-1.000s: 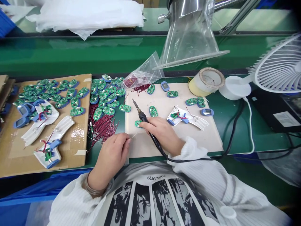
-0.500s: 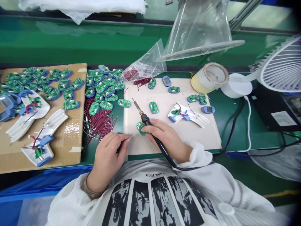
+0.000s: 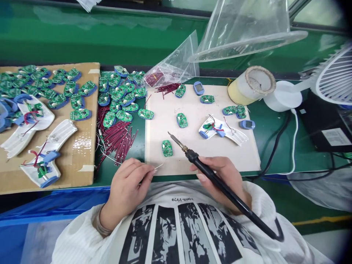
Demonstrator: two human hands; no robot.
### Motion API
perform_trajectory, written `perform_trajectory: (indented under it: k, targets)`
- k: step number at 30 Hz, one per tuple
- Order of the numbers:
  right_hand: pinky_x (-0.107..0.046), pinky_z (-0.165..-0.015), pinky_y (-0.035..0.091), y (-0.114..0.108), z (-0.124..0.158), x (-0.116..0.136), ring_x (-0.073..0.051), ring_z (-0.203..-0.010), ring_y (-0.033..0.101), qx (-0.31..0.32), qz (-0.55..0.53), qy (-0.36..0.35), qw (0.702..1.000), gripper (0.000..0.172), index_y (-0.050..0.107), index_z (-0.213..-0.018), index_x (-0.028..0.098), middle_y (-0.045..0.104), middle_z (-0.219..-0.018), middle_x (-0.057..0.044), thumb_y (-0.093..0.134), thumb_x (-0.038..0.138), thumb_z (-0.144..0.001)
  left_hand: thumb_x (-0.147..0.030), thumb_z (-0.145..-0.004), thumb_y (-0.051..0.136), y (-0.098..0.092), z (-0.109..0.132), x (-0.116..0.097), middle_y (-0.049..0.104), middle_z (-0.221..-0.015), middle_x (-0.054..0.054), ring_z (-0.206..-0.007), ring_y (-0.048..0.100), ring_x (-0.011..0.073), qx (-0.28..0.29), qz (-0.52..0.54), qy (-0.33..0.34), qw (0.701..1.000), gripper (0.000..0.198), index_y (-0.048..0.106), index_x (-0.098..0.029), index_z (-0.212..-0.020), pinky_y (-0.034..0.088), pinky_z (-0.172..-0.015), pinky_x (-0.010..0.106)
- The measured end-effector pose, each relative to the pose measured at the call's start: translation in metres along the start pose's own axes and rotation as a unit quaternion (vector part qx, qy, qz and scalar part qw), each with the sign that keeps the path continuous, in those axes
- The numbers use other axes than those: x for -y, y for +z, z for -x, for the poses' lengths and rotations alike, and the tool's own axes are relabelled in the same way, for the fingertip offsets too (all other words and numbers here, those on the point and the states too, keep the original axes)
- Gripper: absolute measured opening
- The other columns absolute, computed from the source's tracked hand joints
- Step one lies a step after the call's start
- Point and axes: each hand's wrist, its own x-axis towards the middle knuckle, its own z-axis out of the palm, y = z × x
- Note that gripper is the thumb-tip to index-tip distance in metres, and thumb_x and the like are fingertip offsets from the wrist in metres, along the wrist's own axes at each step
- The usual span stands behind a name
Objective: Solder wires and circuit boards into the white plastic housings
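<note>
The right hand (image 3: 221,176) is closed on the light, stiff soldering iron (image 3: 211,179) (hold only its black handle (image 3: 233,196)), and the left hand (image 3: 127,192) pinches what seems soft solder wire (image 3: 160,167) near a green circuit board (image 3: 167,148).

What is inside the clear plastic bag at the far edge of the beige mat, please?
The clear plastic bag holds a bundle of thin dark red pieces in its lower corner; creases and glare hide anything further inside.
</note>
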Motion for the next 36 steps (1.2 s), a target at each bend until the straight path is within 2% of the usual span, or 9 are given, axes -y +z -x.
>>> perform_trajectory:
  k: [3, 6, 9, 12, 14, 20, 31, 36]
  targets:
    - [-0.028, -0.060, 0.058, -0.006, 0.009, 0.006, -0.020, -0.072, 0.071, -0.023, 0.072, -0.048, 0.996, 0.023, 0.054, -0.114, 0.023, 0.071, -0.084, -0.004, 0.059, 0.026, -0.092, -0.006, -0.083, 0.064, 0.003, 0.004, -0.003, 0.068, -0.078, 0.003, -0.072, 0.058, 0.0166, -0.018, -0.006, 0.008, 1.000, 0.015, 0.060, -0.018, -0.091, 0.051, -0.071, 0.032]
    - [-0.026, -0.053, 0.057, -0.009, 0.009, 0.016, -0.018, -0.062, 0.067, -0.029, 0.077, -0.088, 0.993, 0.027, 0.054, -0.112, 0.022, 0.068, -0.077, -0.004, 0.062, 0.018, -0.087, -0.005, -0.081, 0.064, 0.004, 0.007, -0.005, 0.066, -0.080, 0.005, -0.074, 0.057, 0.0177, -0.034, -0.043, 0.016, 0.998, 0.016, 0.060, -0.017, -0.092, 0.049, -0.070, 0.033]
    - [-0.027, -0.047, 0.055, -0.010, 0.006, 0.024, -0.018, -0.057, 0.065, -0.040, 0.095, -0.089, 0.991, 0.030, 0.055, -0.108, 0.022, 0.067, -0.073, -0.003, 0.063, 0.014, -0.081, -0.007, -0.081, 0.066, 0.005, 0.007, -0.005, 0.066, -0.079, 0.005, -0.073, 0.056, 0.0181, -0.042, -0.072, 0.019, 0.996, 0.014, 0.061, -0.016, -0.090, 0.048, -0.068, 0.034]
    - [-0.030, -0.050, 0.057, -0.007, 0.003, 0.027, -0.020, -0.062, 0.068, -0.095, 0.126, -0.074, 0.985, 0.025, 0.057, -0.100, 0.022, 0.068, -0.075, -0.004, 0.064, 0.012, -0.078, -0.009, -0.082, 0.066, 0.008, -0.001, -0.006, 0.066, -0.078, 0.005, -0.071, 0.056, 0.0182, -0.061, -0.086, 0.024, 0.994, 0.010, 0.062, -0.016, -0.088, 0.047, -0.067, 0.034]
    - [-0.029, -0.052, 0.057, -0.004, 0.000, 0.027, -0.019, -0.062, 0.067, -0.110, 0.124, -0.058, 0.984, 0.023, 0.057, -0.097, 0.021, 0.067, -0.076, -0.004, 0.064, 0.011, -0.077, -0.011, -0.082, 0.066, 0.010, -0.008, -0.005, 0.066, -0.078, 0.006, -0.071, 0.055, 0.0188, -0.072, -0.096, 0.025, 0.992, 0.007, 0.063, -0.016, -0.087, 0.047, -0.067, 0.035]
    - [-0.024, -0.045, 0.052, 0.000, -0.009, 0.023, -0.015, -0.056, 0.064, -0.108, 0.100, -0.050, 0.988, 0.020, 0.059, -0.093, 0.019, 0.068, -0.075, -0.003, 0.064, 0.010, -0.076, -0.012, -0.084, 0.064, 0.018, -0.022, -0.003, 0.067, -0.079, 0.006, -0.071, 0.055, 0.0197, -0.069, -0.111, 0.029, 0.991, 0.002, 0.064, -0.014, -0.085, 0.047, -0.069, 0.036]
    - [-0.024, -0.040, 0.047, -0.001, -0.012, 0.021, -0.015, -0.055, 0.062, -0.094, 0.096, -0.046, 0.990, 0.019, 0.059, -0.092, 0.020, 0.067, -0.073, -0.003, 0.062, 0.011, -0.077, -0.013, -0.084, 0.065, 0.020, -0.023, 0.000, 0.067, -0.079, 0.006, -0.072, 0.055, 0.0200, -0.061, -0.111, 0.025, 0.992, 0.002, 0.066, -0.013, -0.085, 0.047, -0.069, 0.036]
    - [-0.025, -0.042, 0.049, -0.002, -0.013, 0.021, -0.015, -0.054, 0.062, -0.092, 0.100, -0.047, 0.990, 0.019, 0.058, -0.092, 0.021, 0.067, -0.073, -0.002, 0.062, 0.011, -0.077, -0.012, -0.084, 0.065, 0.020, -0.023, 0.000, 0.067, -0.078, 0.007, -0.072, 0.054, 0.0202, -0.060, -0.113, 0.029, 0.991, 0.002, 0.066, -0.013, -0.085, 0.047, -0.069, 0.036]
